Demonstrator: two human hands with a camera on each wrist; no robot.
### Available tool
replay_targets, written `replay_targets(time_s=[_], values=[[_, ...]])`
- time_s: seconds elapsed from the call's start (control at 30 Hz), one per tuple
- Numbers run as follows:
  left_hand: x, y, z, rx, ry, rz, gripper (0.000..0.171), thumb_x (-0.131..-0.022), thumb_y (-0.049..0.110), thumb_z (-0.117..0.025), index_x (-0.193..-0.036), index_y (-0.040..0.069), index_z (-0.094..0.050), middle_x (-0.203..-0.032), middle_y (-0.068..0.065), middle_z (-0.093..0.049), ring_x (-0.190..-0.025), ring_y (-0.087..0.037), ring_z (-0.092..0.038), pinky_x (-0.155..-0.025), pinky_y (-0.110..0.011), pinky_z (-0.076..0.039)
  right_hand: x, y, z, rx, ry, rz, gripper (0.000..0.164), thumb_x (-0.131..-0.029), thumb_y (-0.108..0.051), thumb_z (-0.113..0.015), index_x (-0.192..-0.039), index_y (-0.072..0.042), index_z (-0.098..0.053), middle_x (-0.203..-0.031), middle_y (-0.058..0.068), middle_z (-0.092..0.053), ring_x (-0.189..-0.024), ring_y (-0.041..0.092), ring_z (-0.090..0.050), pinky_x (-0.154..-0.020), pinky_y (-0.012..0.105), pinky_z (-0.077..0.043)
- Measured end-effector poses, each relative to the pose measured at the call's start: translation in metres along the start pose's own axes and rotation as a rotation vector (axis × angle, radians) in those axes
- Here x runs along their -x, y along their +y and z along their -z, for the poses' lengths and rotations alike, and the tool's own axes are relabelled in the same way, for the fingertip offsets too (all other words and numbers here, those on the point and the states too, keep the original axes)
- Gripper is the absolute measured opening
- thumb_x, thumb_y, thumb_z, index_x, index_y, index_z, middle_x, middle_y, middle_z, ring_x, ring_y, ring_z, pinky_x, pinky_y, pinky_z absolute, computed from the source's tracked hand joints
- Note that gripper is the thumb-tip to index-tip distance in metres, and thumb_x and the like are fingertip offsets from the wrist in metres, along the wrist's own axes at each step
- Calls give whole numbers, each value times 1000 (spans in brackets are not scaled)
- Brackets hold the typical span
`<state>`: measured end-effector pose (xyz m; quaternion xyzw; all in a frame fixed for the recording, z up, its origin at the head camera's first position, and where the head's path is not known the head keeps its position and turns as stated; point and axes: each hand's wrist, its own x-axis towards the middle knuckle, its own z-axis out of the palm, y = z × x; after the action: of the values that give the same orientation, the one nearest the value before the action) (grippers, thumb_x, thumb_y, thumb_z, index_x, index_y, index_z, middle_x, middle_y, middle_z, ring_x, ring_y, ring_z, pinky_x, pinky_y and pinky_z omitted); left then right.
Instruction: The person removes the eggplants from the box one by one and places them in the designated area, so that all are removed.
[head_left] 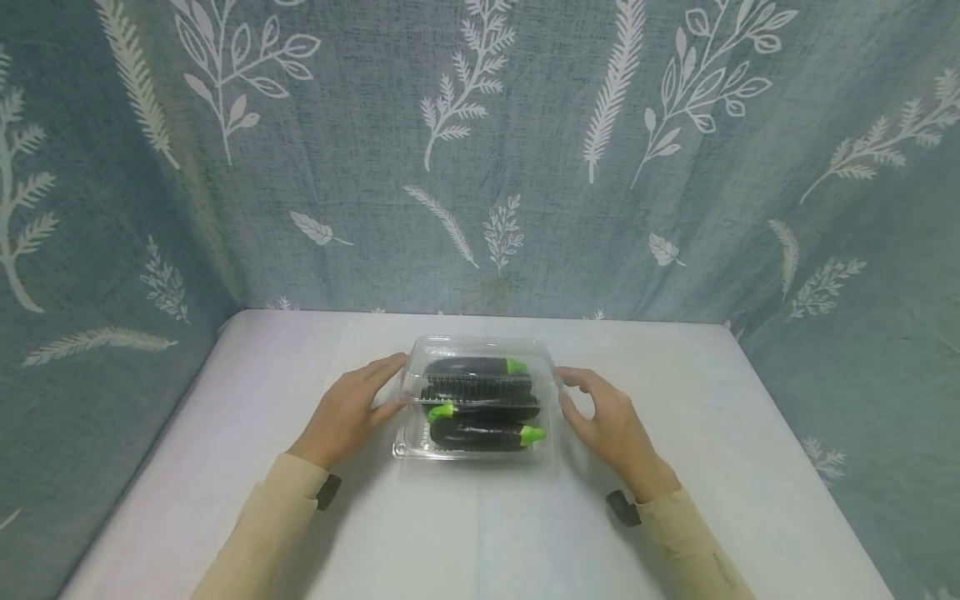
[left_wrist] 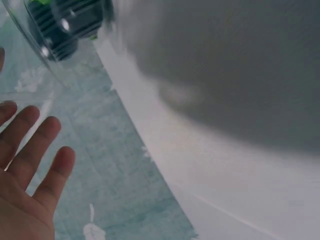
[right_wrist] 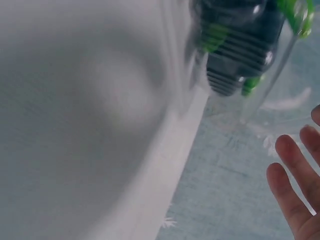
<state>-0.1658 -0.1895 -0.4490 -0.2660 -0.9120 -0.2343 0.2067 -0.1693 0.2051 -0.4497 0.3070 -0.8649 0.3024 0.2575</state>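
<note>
A clear plastic clamshell box (head_left: 474,455) sits on the table with several small dark eggplants (head_left: 480,435) with green caps inside. Its see-through lid (head_left: 480,343) is tilted, its front edge crossing the middle of the eggplants in the head view. My left hand (head_left: 348,414) is at the lid's left side, fingertips right by its edge. On the opposite side my right hand (head_left: 611,421) has its fingers and thumb close to the lid's right edge. Both wrist views show straight, spread fingers beside the clear plastic, with the eggplants (right_wrist: 240,45) behind it.
A white cloth covers the table (head_left: 480,533). Blue-green curtains (head_left: 375,150) with white leaf prints hang behind the table and along both sides. A dark band (head_left: 327,492) sits on the left wrist, another dark piece (head_left: 622,507) on the right.
</note>
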Motion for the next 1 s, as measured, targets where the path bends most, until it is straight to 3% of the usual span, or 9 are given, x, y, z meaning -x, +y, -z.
replay_targets(time_s=[0.2, 0.4, 0.63, 0.77, 1.0], values=[[-17, -14, -6, 20, -2, 72, 44, -96, 23, -72, -137, 9, -63, -133, -9, -67, -114, -33, -67, -98, -50, -52, -13, 15, -11, -41, -38, -107, 26, -94, -4, -69, -120, -8, -69, -121, 3, -71, -111, 21, -67, -89, 37, -56], [-30, -25, -13, 45, -2, 151, 35, -96, 21, -72, -129, 10, -68, -127, -9, -70, -111, -34, -68, -96, -51, -52, -29, 31, -23, -41, -85, -196, 21, -96, -8, -68, -117, -9, -67, -117, 6, -72, -104, 25, -69, -90, 43, -56], [-45, -35, -24, 150, -28, 234, 18, -97, 20, -71, -113, 12, -72, -117, -7, -74, -113, -32, -68, -101, -49, -50, -40, 42, -35, -70, -146, -293, 14, -105, -29, -59, -106, -16, -62, -107, 6, -74, -104, 31, -70, -93, 48, -56], [-50, -39, -27, 176, -22, 255, 12, -97, 22, -71, -102, 12, -67, -110, -11, -75, -106, -35, -70, -96, -52, -52, -44, 46, -39, -47, -143, -290, 11, -104, -25, -61, -106, -15, -58, -104, 8, -75, -99, 32, -71, -89, 49, -57], [-61, -44, -31, 214, 21, 225, 14, -98, 20, -69, -107, 10, -64, -104, -9, -76, -101, -33, -72, -94, -50, -54, -59, 52, -41, -81, -118, -238, 13, -98, -13, -69, -107, -13, -60, -103, 7, -75, -93, 28, -72, -86, 46, -57]])
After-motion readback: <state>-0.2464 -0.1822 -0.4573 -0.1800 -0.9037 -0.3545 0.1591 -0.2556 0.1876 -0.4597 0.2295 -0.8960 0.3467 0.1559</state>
